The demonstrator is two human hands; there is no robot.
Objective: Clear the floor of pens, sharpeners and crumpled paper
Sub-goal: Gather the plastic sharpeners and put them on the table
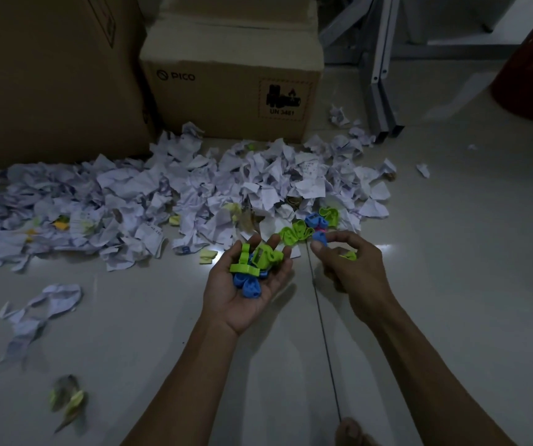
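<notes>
I am picking up sharpeners. My left hand (248, 278) is cupped, palm up, full of green and blue ones. My right hand (344, 262) pinches a blue sharpener (320, 238) just above the floor (452, 284). I think it goes into my left palm next. More sharpeners (307, 228) wait beside the crumpled paper (162, 194), near cardboard boxes (233, 85).

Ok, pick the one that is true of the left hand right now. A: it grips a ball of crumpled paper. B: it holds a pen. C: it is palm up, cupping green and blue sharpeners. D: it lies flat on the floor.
C: the left hand is turned palm up with a heap of green and blue sharpeners resting in it.
</notes>
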